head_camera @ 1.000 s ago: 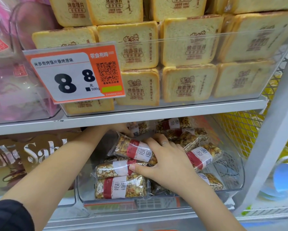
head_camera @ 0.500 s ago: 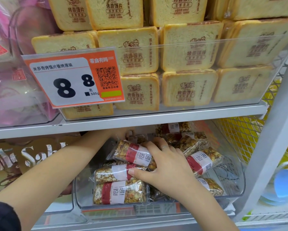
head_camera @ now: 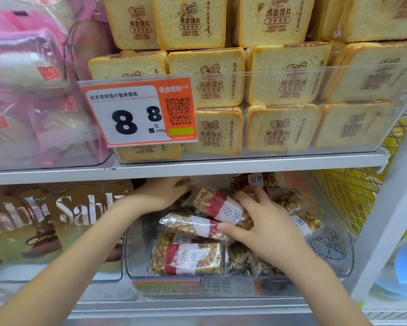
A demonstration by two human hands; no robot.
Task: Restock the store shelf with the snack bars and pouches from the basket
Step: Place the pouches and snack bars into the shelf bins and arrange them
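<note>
Both hands are inside a clear plastic bin (head_camera: pixel 339 255) on the lower shelf, well under the white shelf board (head_camera: pixel 221 167) above it. The right hand (head_camera: pixel 263 228) lies spread over the pile of wrapped snack bars (head_camera: pixel 190 257), fingers fairly straight and apart; fingertips rest on the upper bar (head_camera: pixel 217 205), which lies tilted, and the thumb touches the end of the middle bar (head_camera: pixel 193 225) just below it. A thin ring shows on one finger. It presses rather than grips. The left hand (head_camera: pixel 165 192) reaches in deeper at the back left of the bin, beside the far end of the upper bar; its fingers are hidden by the shelf edge and the wrappers, so cannot tell whether it holds anything. The two hands are apart, with the upper bar between them. More bars lie heaped at the back and right side of the bin, each with a red-and-white label band. On the shelf above, stacked toast-shaped packs (head_camera: pixel 282 76) sit behind an orange price tag (head_camera: pixel 139 111) reading 8.8. Brown pouches (head_camera: pixel 56 220) fill the neighbouring bin to the left; pink bags (head_camera: pixel 26 78) sit above those.
</note>
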